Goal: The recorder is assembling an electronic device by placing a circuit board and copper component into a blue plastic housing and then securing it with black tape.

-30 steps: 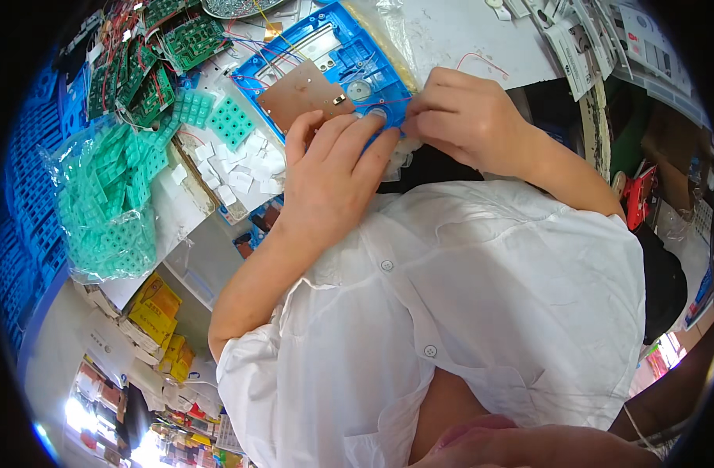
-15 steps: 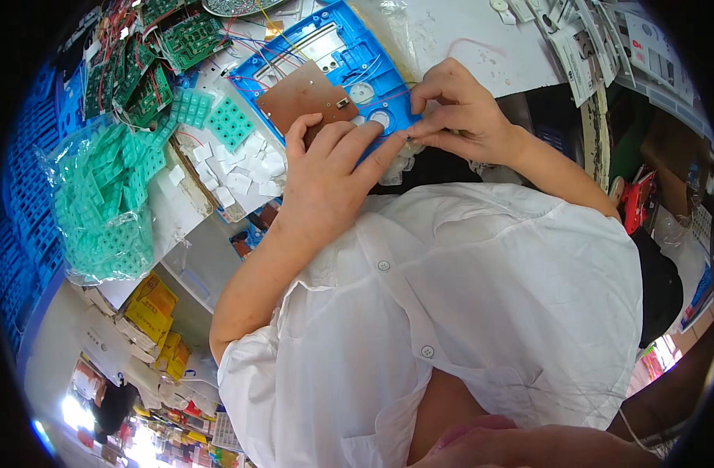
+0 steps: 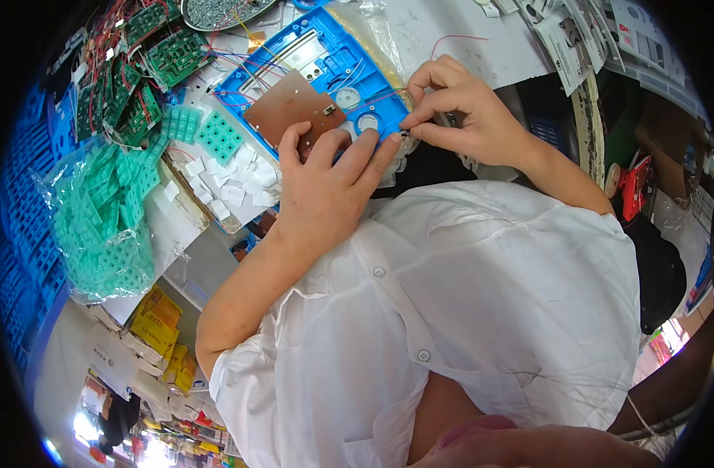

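At 12 o'clock from the left hand [image 3: 322,183], the blue housing [image 3: 349,48] lies on the table [image 3: 497,62], open side up. The brown circuit board [image 3: 287,105] sits over the housing at 11 o'clock from the same hand, tilted in outline. The left fingers are bent over the board's near edge and the housing's near side; the left thumb is hidden, so I cannot tell whether that hand clamps anything. The right hand [image 3: 458,113] has the housing at 10 o'clock; its thumb and fingertip pinch a small dark part [image 3: 404,133] at the housing's near right corner, just beside the left fingertip. White pieces [image 3: 236,183] lie at 9 o'clock from the left hand; a green keypad sheet [image 3: 219,138] lies at 10 o'clock.
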A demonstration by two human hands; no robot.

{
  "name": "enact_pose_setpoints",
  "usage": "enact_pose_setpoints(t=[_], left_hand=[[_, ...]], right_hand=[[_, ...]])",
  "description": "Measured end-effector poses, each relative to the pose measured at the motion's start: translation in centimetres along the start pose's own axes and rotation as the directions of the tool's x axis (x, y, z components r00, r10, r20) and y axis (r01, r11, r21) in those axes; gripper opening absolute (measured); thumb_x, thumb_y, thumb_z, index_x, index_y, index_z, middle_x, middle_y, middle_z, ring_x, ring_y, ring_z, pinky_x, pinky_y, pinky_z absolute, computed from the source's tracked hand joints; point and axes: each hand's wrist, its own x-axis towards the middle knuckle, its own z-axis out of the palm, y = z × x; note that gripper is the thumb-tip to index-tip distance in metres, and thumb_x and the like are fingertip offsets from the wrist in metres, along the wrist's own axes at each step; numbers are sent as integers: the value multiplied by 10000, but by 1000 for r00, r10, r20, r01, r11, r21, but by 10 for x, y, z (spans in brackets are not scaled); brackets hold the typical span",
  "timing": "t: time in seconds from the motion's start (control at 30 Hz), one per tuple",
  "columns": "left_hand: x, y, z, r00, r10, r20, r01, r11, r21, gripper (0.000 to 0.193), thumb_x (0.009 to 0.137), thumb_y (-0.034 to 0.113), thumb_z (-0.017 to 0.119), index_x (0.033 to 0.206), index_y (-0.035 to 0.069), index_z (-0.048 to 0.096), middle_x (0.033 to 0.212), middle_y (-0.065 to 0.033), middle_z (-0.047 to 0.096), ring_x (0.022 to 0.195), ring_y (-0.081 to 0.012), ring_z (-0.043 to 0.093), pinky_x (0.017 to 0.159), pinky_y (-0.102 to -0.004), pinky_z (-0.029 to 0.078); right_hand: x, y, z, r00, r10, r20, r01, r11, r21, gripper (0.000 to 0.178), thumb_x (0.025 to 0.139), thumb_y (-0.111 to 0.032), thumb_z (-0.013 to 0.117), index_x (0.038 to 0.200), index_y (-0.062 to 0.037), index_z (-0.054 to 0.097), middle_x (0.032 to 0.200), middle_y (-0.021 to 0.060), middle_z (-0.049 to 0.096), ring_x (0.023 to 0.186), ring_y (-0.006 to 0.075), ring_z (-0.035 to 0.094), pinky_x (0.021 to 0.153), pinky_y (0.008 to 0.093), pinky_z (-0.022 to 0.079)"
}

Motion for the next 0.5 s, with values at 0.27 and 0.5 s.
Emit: enact_pose_setpoints(t=[0.27,0.5], left_hand=[[4,0,-4,999,47,-13,-46,999,25,475,835,157,659,1308,129,690,1227,-19,612,1056,-235,558,1008,-562,402],[11,8,-8,997,60,-37,-58,996,71,382,856,152,641,1220,62,711,1147,-20,617,1001,-223,580,1027,-518,415]], right_hand=[[9,-10,-3,894,384,232,-442,839,318,95,882,-25,754,975,-7,753,738,-15,576,669,54,483,611,245,397],[19,-8,-2,871,383,308,-460,855,238,58,876,7,691,925,-13,668,643,-38,517,606,33,442,574,227,368]])
